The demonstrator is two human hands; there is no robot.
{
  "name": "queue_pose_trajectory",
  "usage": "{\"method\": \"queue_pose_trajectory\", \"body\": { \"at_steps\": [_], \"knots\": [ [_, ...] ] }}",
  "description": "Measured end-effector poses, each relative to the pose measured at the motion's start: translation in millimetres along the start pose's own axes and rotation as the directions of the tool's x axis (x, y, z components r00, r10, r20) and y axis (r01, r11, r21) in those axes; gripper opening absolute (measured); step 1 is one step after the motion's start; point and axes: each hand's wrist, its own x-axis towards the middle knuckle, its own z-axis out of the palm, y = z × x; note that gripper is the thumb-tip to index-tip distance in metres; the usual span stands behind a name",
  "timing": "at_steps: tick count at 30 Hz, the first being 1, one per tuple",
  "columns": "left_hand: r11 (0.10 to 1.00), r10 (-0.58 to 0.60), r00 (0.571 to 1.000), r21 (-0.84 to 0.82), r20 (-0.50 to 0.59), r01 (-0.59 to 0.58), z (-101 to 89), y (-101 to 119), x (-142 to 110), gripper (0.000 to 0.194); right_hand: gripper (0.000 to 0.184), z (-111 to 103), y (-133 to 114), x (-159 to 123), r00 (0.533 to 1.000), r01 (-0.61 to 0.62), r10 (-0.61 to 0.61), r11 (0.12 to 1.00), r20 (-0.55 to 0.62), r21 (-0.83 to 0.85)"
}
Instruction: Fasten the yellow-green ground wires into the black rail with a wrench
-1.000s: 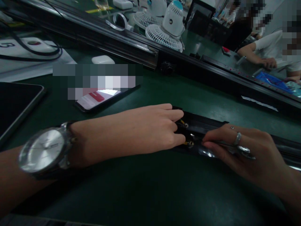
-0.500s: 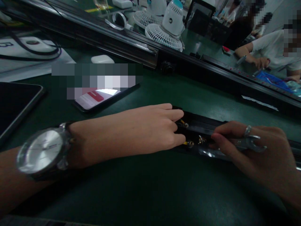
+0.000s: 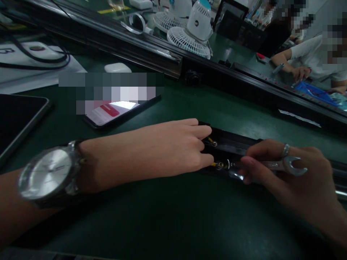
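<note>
Stretched across the table, my left hand point(image 3: 187, 146) is closed over the left end of a long black bar-shaped part point(image 3: 235, 140); its fingertips are hidden behind the part. A steel combination wrench point(image 3: 273, 165) is pinched between the thumb and fingers of my right hand point(image 3: 303, 189). The wrench's open jaw points back toward the wrist. Its ring end point(image 3: 228, 164) is by a metal terminal point(image 3: 220, 165) with a yellow wire, near my left little finger. I cannot tell whether they touch. Another terminal point(image 3: 214, 143) with a yellow wire sits higher on the part.
A lit phone point(image 3: 114, 112), a dark tablet-like device point(image 3: 21, 119) and a white case point(image 3: 118, 68) lie on the green table point(image 3: 162, 213). A dark rail point(image 3: 244, 86) crosses behind them. Beyond it are white fans point(image 3: 199, 25) and a co-worker's hand point(image 3: 300, 73).
The wrench's ring end has swung slightly left, closer to the lower terminal, and its handle shows more. My right thumb and fingers have shifted a little. My left hand stays put.
</note>
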Motion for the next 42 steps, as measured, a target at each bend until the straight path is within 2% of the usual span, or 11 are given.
{"method": "queue_pose_trajectory", "body": {
  "at_steps": [9,18,24,30,33,36,39,42],
  "knots": [
    [1.000,-0.010,0.999,-0.026,-0.041,0.009,0.7,1,1,0.013,0.016,3,-1,-2,1.000,0.029,-0.029,0.998,0.003,0.063],
    [0.999,0.012,0.999,0.032,0.041,-0.013,-0.5,1,0,0.009,0.019,9,-1,-1,0.998,0.065,-0.067,0.994,0.014,0.087],
    [0.999,0.012,0.999,0.030,0.043,-0.014,-0.8,0,0,0.006,0.011,6,4,-3,0.984,0.171,-0.174,0.983,0.042,0.070],
    [1.000,0.004,1.000,0.011,0.011,-0.004,-0.4,0,1,0.010,0.009,0,4,-2,0.947,0.286,-0.293,0.956,0.134,0.068],
    [1.000,-0.001,1.000,-0.012,-0.021,0.001,-0.1,0,1,0.012,0.010,2,4,-2,0.957,0.266,-0.270,0.963,0.110,0.051],
    [1.000,0.001,1.000,-0.013,-0.027,-0.001,-0.7,0,1,0.013,0.009,2,5,-3,0.979,0.200,-0.201,0.980,0.025,0.016],
    [1.000,0.007,1.000,0.005,0.003,-0.007,-2.1,0,1,0.011,0.011,-1,6,-3,0.996,0.086,-0.086,0.996,-0.033,0.004],
    [1.000,-0.003,1.000,0.008,0.024,0.003,-2.7,1,1,0.011,0.015,-4,6,-2,0.998,-0.050,0.051,0.998,-0.041,0.023]
  ]
}}
